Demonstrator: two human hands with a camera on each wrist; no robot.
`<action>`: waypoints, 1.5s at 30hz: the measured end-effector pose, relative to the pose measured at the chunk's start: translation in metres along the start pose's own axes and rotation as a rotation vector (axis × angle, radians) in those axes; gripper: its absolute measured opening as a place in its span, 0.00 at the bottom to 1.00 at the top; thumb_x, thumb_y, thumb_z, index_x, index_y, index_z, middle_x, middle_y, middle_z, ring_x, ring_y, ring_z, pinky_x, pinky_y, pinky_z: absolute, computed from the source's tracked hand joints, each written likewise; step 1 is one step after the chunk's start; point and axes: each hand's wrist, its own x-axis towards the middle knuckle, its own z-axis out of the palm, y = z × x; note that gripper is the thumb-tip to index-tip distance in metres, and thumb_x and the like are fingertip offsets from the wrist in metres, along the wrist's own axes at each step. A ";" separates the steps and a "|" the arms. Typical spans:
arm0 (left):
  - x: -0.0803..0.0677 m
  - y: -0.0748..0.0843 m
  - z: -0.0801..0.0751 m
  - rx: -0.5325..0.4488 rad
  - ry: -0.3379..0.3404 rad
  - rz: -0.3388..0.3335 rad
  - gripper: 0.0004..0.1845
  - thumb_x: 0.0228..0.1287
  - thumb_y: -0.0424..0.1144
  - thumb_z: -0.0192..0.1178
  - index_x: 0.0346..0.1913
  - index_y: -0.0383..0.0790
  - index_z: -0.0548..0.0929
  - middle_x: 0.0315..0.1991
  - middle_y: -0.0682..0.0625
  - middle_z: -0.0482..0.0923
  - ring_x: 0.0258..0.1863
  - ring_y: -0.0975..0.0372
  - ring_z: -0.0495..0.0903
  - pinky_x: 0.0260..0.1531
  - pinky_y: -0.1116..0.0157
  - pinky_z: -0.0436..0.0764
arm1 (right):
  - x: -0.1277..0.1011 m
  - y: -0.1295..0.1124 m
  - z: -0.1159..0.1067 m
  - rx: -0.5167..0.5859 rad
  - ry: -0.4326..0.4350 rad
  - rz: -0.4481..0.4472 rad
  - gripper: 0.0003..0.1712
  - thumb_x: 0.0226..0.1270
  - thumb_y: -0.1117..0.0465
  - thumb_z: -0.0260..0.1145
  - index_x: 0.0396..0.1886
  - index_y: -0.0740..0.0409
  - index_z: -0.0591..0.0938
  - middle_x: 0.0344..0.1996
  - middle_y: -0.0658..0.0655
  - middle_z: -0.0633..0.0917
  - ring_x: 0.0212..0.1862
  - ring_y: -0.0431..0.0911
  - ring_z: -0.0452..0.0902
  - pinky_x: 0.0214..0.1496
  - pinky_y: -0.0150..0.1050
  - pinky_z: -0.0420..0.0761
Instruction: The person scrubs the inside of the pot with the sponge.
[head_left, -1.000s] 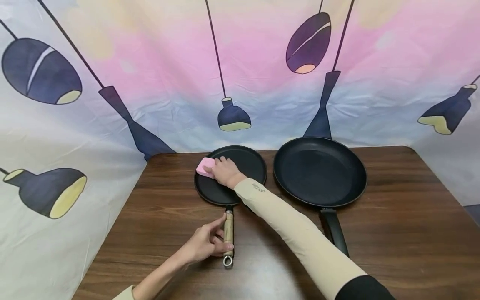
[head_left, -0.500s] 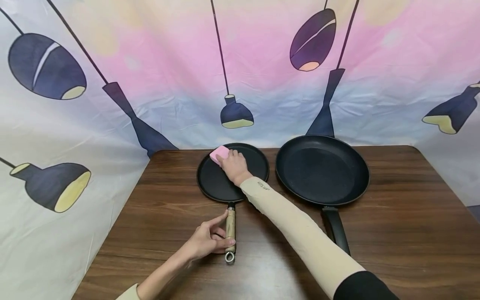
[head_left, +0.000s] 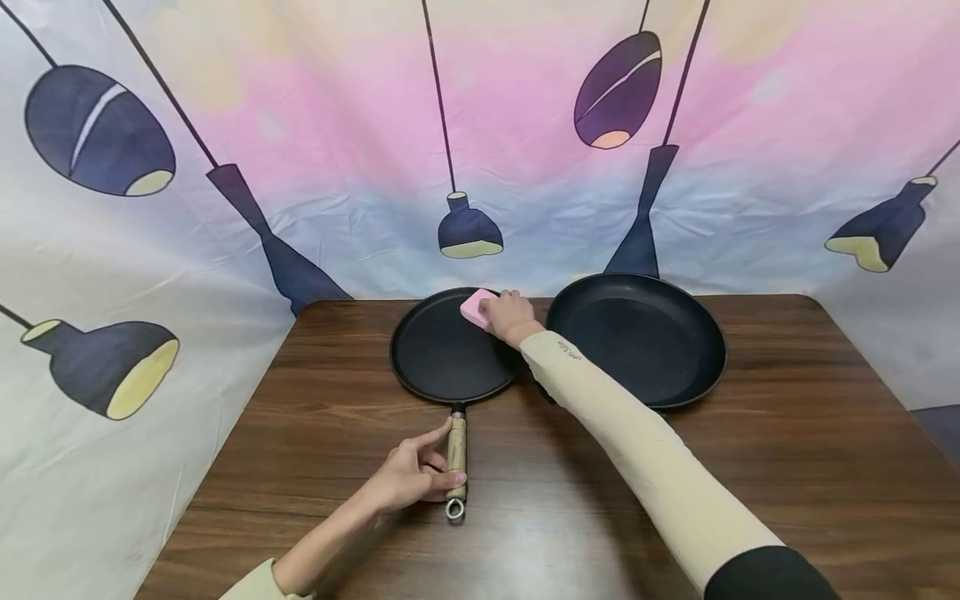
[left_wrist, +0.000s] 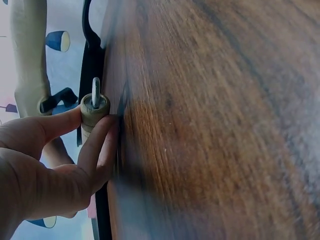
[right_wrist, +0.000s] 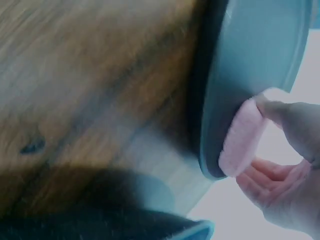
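Note:
A flat round black pan [head_left: 442, 350] with a wooden handle [head_left: 457, 450] lies at the back left of the table. My left hand [head_left: 408, 475] grips that handle, thumb near the ring end in the head view; the left wrist view shows the fingers around its end [left_wrist: 95, 107]. In my right hand [head_left: 512, 317] is a pink sponge [head_left: 477, 308], held between thumb and fingers. The sponge lies against the pan's surface near its far right rim, as the right wrist view [right_wrist: 242, 137] also shows on the sponge's edge.
A larger, deeper black frying pan [head_left: 637, 342] stands close on the right, its handle hidden under my right forearm. The wooden table [head_left: 315, 400] ends at a fabric backdrop [head_left: 337, 208] printed with lamps.
My right hand has swept the sponge from the pan's left side, up along the far rim, to its right side. The left hand keeps its grip on the handle.

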 end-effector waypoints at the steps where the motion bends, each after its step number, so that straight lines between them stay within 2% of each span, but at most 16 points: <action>1: 0.000 0.000 0.000 0.000 0.002 -0.002 0.49 0.60 0.31 0.74 0.80 0.38 0.57 0.37 0.44 0.79 0.28 0.66 0.81 0.37 0.62 0.91 | -0.001 0.002 -0.003 0.019 -0.017 0.003 0.22 0.74 0.56 0.67 0.65 0.46 0.79 0.58 0.62 0.82 0.59 0.57 0.76 0.64 0.51 0.81; 3: 0.000 0.000 -0.001 0.003 0.006 -0.007 0.49 0.60 0.31 0.74 0.80 0.38 0.57 0.37 0.44 0.79 0.28 0.66 0.80 0.37 0.62 0.91 | 0.002 0.005 -0.006 0.045 -0.060 0.012 0.22 0.71 0.53 0.70 0.63 0.47 0.81 0.58 0.61 0.83 0.58 0.56 0.76 0.62 0.50 0.82; 7: 0.003 0.002 -0.004 0.011 0.007 -0.007 0.50 0.59 0.31 0.74 0.80 0.39 0.57 0.37 0.44 0.80 0.27 0.66 0.80 0.37 0.63 0.91 | -0.001 0.011 -0.012 0.039 -0.057 0.017 0.21 0.65 0.47 0.74 0.54 0.49 0.84 0.52 0.57 0.85 0.52 0.52 0.80 0.53 0.48 0.85; 10: 0.007 0.002 -0.005 0.019 0.010 -0.006 0.50 0.59 0.32 0.74 0.80 0.39 0.57 0.37 0.44 0.81 0.27 0.66 0.80 0.36 0.63 0.91 | -0.008 0.014 -0.013 0.031 -0.048 -0.004 0.25 0.65 0.43 0.74 0.56 0.50 0.83 0.51 0.57 0.86 0.52 0.52 0.81 0.54 0.48 0.85; 11: 0.007 0.002 -0.005 0.022 0.011 -0.007 0.49 0.60 0.32 0.74 0.80 0.39 0.57 0.37 0.44 0.82 0.27 0.66 0.80 0.36 0.62 0.91 | -0.011 0.016 -0.011 0.034 -0.060 -0.017 0.27 0.67 0.42 0.72 0.59 0.51 0.82 0.53 0.58 0.85 0.54 0.53 0.80 0.57 0.49 0.84; 13: 0.008 0.001 -0.006 0.018 0.006 -0.013 0.49 0.60 0.32 0.74 0.80 0.39 0.57 0.37 0.43 0.82 0.27 0.66 0.80 0.36 0.62 0.91 | -0.016 0.019 -0.007 0.027 -0.075 -0.056 0.30 0.68 0.41 0.70 0.62 0.51 0.80 0.53 0.60 0.84 0.56 0.55 0.79 0.60 0.50 0.83; 16: 0.009 -0.001 -0.005 0.004 -0.011 -0.016 0.50 0.60 0.32 0.74 0.81 0.38 0.56 0.37 0.43 0.81 0.27 0.66 0.79 0.37 0.61 0.91 | -0.027 0.022 0.000 0.012 -0.089 -0.135 0.30 0.69 0.40 0.69 0.64 0.51 0.79 0.50 0.61 0.84 0.56 0.57 0.77 0.58 0.50 0.81; 21: 0.009 -0.005 -0.003 -0.018 -0.038 0.004 0.49 0.61 0.30 0.72 0.80 0.35 0.54 0.36 0.44 0.80 0.28 0.65 0.80 0.38 0.60 0.91 | -0.045 0.022 0.007 0.019 -0.101 -0.251 0.30 0.67 0.41 0.71 0.63 0.49 0.78 0.49 0.61 0.82 0.55 0.56 0.75 0.57 0.50 0.81; 27: 0.011 -0.005 -0.007 -0.015 -0.038 0.006 0.49 0.62 0.31 0.72 0.81 0.36 0.55 0.35 0.44 0.80 0.29 0.65 0.81 0.38 0.61 0.91 | -0.056 0.016 0.010 0.074 -0.076 -0.310 0.32 0.65 0.44 0.74 0.66 0.44 0.77 0.54 0.61 0.82 0.55 0.53 0.75 0.60 0.48 0.81; 32: 0.011 -0.004 -0.009 -0.004 -0.030 0.008 0.48 0.62 0.31 0.72 0.81 0.36 0.55 0.35 0.45 0.80 0.30 0.64 0.82 0.38 0.61 0.91 | -0.056 0.003 0.016 0.099 -0.022 -0.365 0.31 0.63 0.41 0.75 0.65 0.41 0.80 0.52 0.58 0.84 0.53 0.51 0.76 0.59 0.46 0.82; 39: 0.007 -0.003 -0.007 -0.022 -0.051 0.018 0.49 0.63 0.30 0.71 0.81 0.33 0.52 0.36 0.44 0.79 0.28 0.66 0.80 0.39 0.59 0.92 | -0.056 -0.031 0.020 0.106 0.023 -0.493 0.27 0.65 0.41 0.73 0.63 0.39 0.82 0.48 0.55 0.84 0.51 0.49 0.76 0.54 0.43 0.81; 45: 0.003 -0.002 -0.005 -0.048 -0.078 0.012 0.50 0.63 0.33 0.72 0.81 0.33 0.52 0.38 0.45 0.78 0.29 0.68 0.82 0.39 0.60 0.91 | -0.053 -0.057 0.020 0.046 0.055 -0.499 0.27 0.69 0.41 0.69 0.64 0.40 0.81 0.51 0.55 0.84 0.53 0.50 0.76 0.59 0.43 0.81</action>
